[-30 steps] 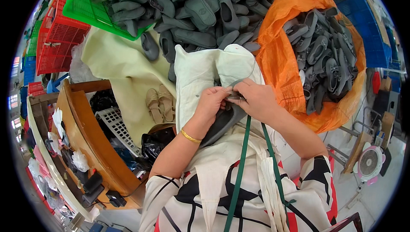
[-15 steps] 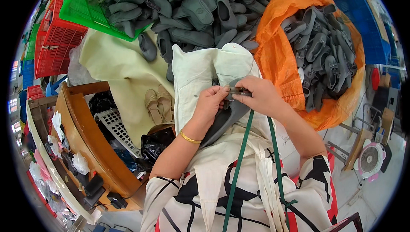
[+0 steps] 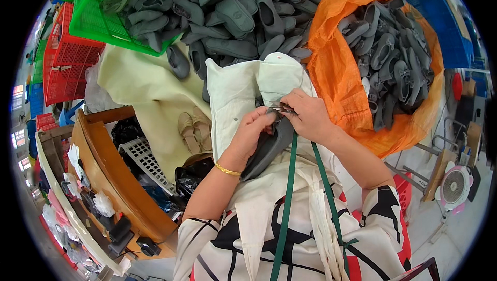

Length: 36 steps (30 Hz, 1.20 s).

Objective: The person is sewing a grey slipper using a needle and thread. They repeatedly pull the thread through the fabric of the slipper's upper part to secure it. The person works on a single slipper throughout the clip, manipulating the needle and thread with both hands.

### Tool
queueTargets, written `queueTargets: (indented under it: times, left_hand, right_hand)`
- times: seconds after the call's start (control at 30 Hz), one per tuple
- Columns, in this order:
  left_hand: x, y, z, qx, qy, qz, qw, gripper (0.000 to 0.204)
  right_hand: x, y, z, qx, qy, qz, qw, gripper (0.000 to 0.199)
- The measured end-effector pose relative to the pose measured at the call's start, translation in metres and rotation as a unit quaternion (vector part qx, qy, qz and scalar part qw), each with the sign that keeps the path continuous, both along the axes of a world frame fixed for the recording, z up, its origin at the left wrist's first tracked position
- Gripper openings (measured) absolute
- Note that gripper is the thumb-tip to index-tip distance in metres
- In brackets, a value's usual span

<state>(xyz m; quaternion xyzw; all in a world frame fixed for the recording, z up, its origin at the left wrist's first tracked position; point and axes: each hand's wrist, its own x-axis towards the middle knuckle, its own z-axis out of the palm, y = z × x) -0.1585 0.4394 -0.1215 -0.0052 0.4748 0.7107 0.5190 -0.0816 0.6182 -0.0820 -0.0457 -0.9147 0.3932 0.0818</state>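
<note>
My left hand (image 3: 249, 136) grips a dark grey rubber shoe (image 3: 267, 149) that rests on a pale cloth (image 3: 233, 94) over my lap. My right hand (image 3: 305, 116) pinches a small metal tool (image 3: 282, 109) at the shoe's top edge, right against my left fingers. A gold bangle (image 3: 228, 169) circles my left wrist. A green strap (image 3: 287, 198) hangs from my neck down past the shoe.
A heap of grey shoes (image 3: 233, 12) lies ahead, partly in a green crate (image 3: 103, 17). An orange sack (image 3: 341, 63) holding more grey shoes (image 3: 393, 53) sits at right. A red crate (image 3: 64, 58), a wooden bench (image 3: 111, 172) and a small fan (image 3: 455, 188) stand around.
Both hands stay together on the shoe with only small finger shifts; the shoe has turned slightly in my left hand.
</note>
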Motion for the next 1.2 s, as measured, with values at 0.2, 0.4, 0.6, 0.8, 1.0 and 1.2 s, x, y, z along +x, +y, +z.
queueTargets:
  times: [0.2, 0.4, 0.6, 0.8, 1.0, 1.2]
  left_hand:
    - [0.008, 0.009, 0.007, -0.06, 0.045, -0.004, 0.997, 0.009]
    - [0.015, 0.006, 0.008, -0.066, 0.046, 0.057, 0.995, 0.009]
    - [0.014, 0.004, 0.007, -0.056, 0.043, 0.045, 0.996, 0.009]
    - [0.016, 0.004, 0.014, -0.067, 0.055, 0.043, 0.995, 0.008]
    - [0.019, 0.001, 0.019, -0.072, 0.066, 0.034, 0.995, 0.009]
    - [0.021, -0.007, 0.022, -0.083, 0.125, 0.026, 0.988, 0.011]
  right_hand:
    - [0.0, 0.003, 0.0, 0.0, -0.001, 0.008, 1.0, 0.015]
    - [0.024, 0.002, 0.056, 0.011, -0.073, 0.113, 0.991, 0.02]
    - [0.054, 0.008, 0.047, 0.038, -0.041, -0.002, 0.998, 0.021]
    - [0.067, 0.009, 0.016, 0.019, -0.043, -0.03, 0.998, 0.013]
    - [0.077, 0.01, 0.011, 0.003, -0.045, -0.048, 0.998, 0.011]
    - [0.088, 0.023, 0.013, 0.002, -0.082, -0.064, 0.995, 0.01]
